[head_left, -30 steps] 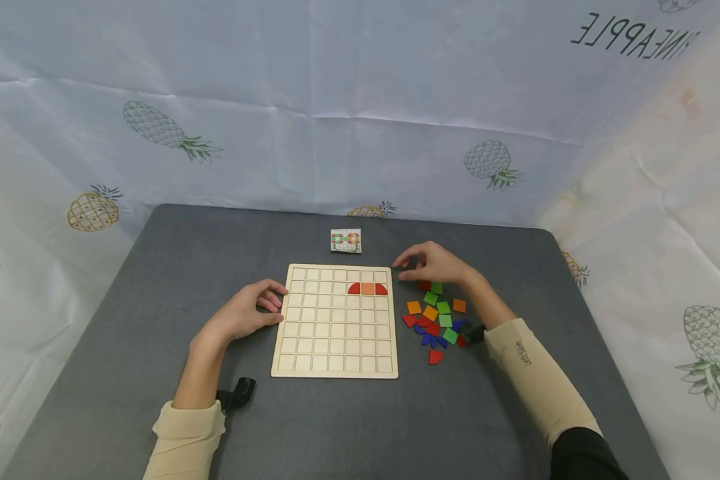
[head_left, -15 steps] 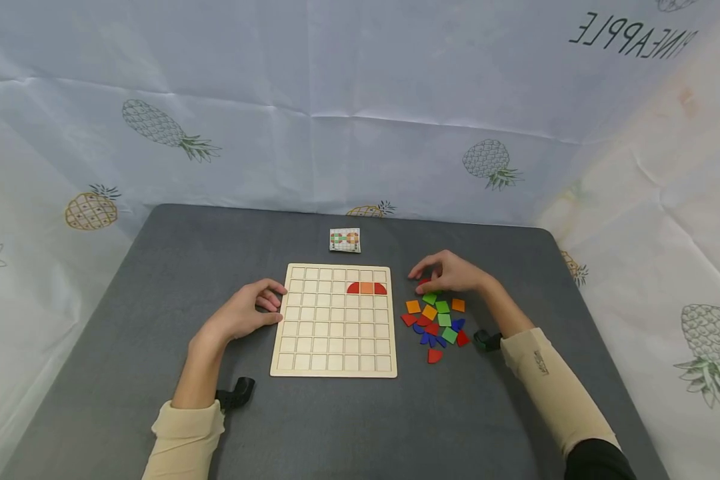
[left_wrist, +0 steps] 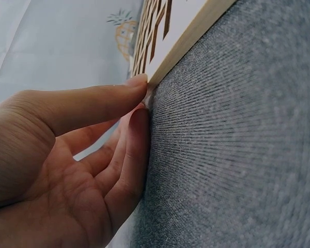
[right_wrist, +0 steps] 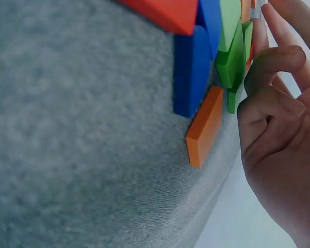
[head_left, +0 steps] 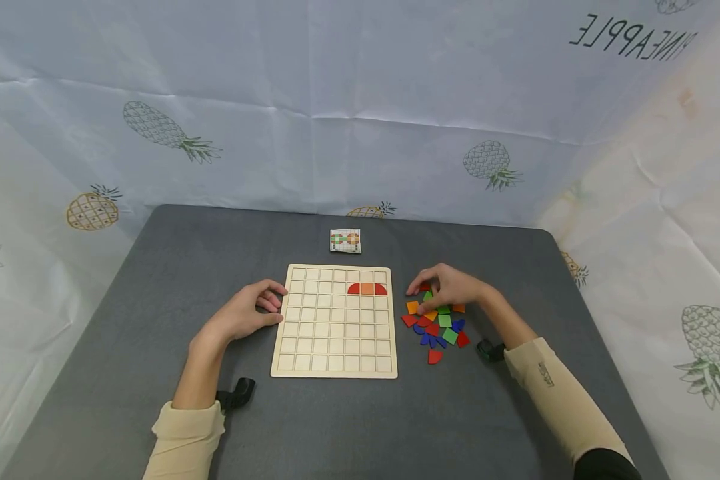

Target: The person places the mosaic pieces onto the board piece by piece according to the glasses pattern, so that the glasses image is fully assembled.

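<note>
A wooden grid board (head_left: 336,331) lies on the grey table. Near its upper right, an orange square (head_left: 367,289) sits between two red curved pieces (head_left: 354,289). My left hand (head_left: 246,310) rests at the board's left edge; in the left wrist view the thumb touches the wooden rim (left_wrist: 170,59), fingers loosely bent. Over the upper part of the loose pile, my right hand (head_left: 447,285) has thumb and forefinger apart, close to an orange square (head_left: 412,307) and a green square (head_left: 428,295). Nothing is visibly held. The hand covers part of the pile.
A small printed pattern card (head_left: 345,241) lies behind the board. Red, green, orange and blue pieces (head_left: 445,321) are scattered right of the board, some overlapping. Patterned white cloth (head_left: 264,160) hangs behind the table (head_left: 312,433).
My right hand has moved right and toward me, from beside the board's far right corner to over the loose pieces. The left hand and board stay put.
</note>
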`<state>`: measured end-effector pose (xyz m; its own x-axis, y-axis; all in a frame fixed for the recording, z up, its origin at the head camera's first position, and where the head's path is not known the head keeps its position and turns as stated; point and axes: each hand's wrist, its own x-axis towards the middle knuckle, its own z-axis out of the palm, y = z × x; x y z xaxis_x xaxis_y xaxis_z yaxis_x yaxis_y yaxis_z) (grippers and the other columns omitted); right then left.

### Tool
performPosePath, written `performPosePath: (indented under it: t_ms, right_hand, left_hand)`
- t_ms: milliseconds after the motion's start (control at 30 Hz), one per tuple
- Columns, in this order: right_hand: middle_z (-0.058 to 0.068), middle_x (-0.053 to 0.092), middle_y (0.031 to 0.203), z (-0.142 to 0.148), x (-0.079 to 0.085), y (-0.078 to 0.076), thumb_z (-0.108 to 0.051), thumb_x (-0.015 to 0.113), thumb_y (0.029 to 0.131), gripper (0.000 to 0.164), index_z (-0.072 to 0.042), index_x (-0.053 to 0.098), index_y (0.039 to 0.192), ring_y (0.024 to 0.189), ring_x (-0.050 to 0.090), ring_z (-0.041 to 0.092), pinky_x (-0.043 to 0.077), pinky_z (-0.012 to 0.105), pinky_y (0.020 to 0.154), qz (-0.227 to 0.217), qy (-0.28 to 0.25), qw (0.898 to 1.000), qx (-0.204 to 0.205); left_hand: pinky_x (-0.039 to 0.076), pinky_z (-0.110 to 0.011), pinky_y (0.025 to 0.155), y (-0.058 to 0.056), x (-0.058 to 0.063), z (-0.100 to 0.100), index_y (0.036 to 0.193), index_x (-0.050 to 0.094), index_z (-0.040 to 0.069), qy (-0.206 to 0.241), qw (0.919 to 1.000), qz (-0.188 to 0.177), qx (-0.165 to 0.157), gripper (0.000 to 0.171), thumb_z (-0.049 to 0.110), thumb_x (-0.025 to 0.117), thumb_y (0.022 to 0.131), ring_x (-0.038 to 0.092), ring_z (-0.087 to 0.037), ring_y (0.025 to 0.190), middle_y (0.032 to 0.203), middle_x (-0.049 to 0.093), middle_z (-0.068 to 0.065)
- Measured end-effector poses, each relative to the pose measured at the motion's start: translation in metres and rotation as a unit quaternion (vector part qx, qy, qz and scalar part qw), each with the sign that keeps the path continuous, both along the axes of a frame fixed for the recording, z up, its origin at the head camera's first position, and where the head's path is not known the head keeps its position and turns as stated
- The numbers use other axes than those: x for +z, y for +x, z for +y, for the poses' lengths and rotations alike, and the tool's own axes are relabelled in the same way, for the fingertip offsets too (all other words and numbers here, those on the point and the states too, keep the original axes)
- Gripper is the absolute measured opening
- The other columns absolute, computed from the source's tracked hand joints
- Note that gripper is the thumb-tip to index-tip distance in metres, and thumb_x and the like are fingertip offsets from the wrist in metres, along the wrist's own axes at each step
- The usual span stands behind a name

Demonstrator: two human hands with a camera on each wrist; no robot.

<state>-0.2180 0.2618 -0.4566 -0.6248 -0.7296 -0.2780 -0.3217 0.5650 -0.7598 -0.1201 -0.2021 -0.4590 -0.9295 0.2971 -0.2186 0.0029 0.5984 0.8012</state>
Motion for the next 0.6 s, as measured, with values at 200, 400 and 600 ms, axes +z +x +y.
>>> performPosePath:
  t_ms: [200,400,600]
  right_hand:
    - [0.011,0.076,0.122,-0.0011,-0.0031,0.0025,-0.021,0.090,0.091,0.032,-0.016,0.081,0.120,0.050,0.042,0.006,0.043,0.025,0.056,0.013,0.000,1.000,-0.003]
    - [0.012,0.075,0.121,-0.0014,-0.0059,0.0036,-0.019,0.086,0.095,0.028,-0.014,0.080,0.122,0.050,0.038,0.006,0.041,0.025,0.055,0.027,-0.019,0.999,-0.016]
    - [0.010,0.074,0.125,0.0004,-0.0058,0.0029,-0.022,0.089,0.092,0.034,-0.016,0.079,0.124,0.052,0.039,0.007,0.042,0.025,0.058,0.023,-0.008,1.000,-0.018]
  left_hand:
    - [0.051,-0.035,0.087,0.0009,0.0007,0.0002,0.135,0.063,-0.001,0.004,1.0000,-0.002,0.000,0.043,0.001,0.080,0.096,0.063,-0.020,0.096,0.108,0.067,-0.014]
    - [0.050,-0.036,0.086,0.0035,0.0031,0.0012,0.135,0.063,-0.001,0.006,1.0000,0.003,-0.002,0.044,0.002,0.081,0.095,0.063,-0.020,0.095,0.108,0.067,-0.015]
    - [0.050,-0.035,0.085,0.0041,0.0045,0.0018,0.135,0.063,-0.002,0.007,1.0000,0.002,-0.001,0.044,0.002,0.081,0.095,0.062,-0.020,0.094,0.107,0.066,-0.015]
